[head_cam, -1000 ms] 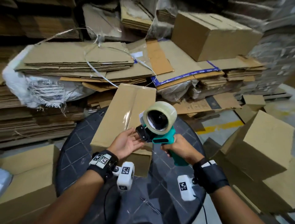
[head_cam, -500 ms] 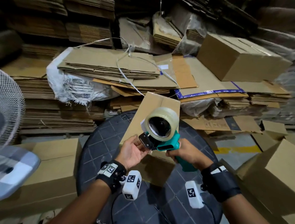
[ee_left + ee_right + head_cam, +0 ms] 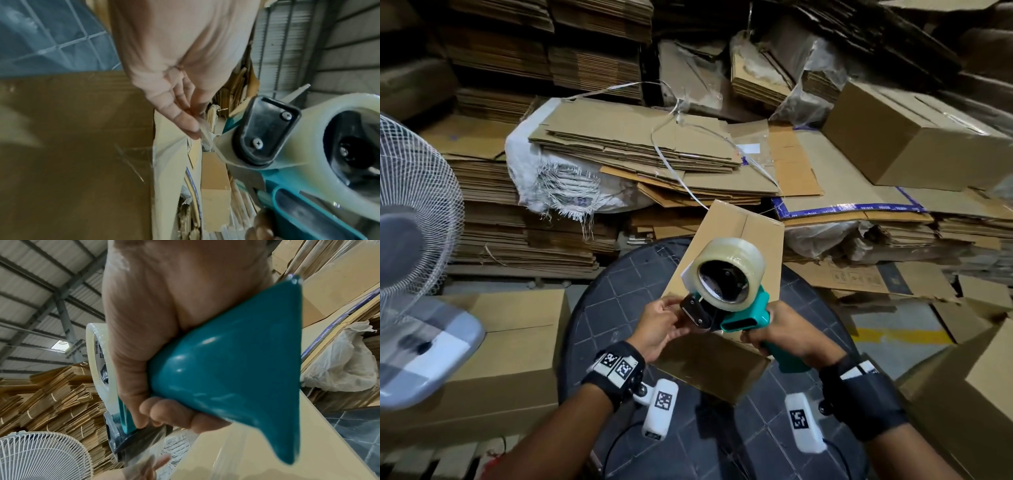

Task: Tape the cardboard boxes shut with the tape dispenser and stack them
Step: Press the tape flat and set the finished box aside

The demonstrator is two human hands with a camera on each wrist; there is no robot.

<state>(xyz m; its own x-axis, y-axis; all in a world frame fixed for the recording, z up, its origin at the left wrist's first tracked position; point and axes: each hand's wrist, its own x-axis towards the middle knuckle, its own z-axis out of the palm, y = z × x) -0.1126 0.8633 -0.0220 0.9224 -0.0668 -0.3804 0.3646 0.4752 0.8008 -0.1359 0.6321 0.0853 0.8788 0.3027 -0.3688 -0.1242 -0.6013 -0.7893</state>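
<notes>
the right hand (image 3: 787, 337) grips the tape dispenser (image 3: 736, 301) handle just above the box's (image 3: 726, 260) near end on the tabletop (image 3: 602, 308). the left hand (image 3: 661, 325) seems to pinch the loose tape end at the dispenser's mouth. the box's long seam runs away from both hands.

- left hand (image 3: 659, 327) and right hand (image 3: 787, 334) are going bare
- both wrists are wearing black bands carrying square black-and-white markers
- white marker-tagged camera pods are hanging beneath, trailing thin black cables toward 6 o'clock
</notes>
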